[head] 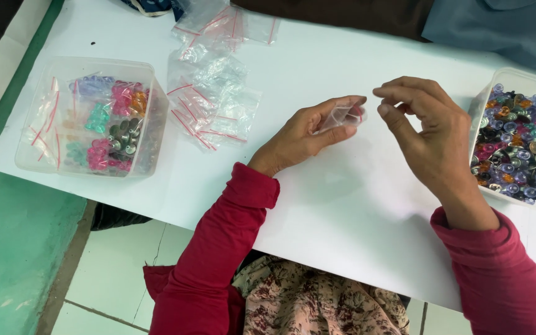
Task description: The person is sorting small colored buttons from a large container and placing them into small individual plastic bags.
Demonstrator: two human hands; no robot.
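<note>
Fingers of the left hand (305, 130) are closed around a small clear bag (342, 115) held above the white table (330, 205), while the right hand (426, 133), pinched shut just beside the bag's mouth, is seen near a tub of coloured beads (516, 142).

Your sleeves: long, dark red, snug ribbed cuffs gathered at both wrists | Your left hand (299, 133) and right hand (429, 133): bare, no gloves, rings or watch visible | Your lap: floral cloth, beige with maroon print
</note>
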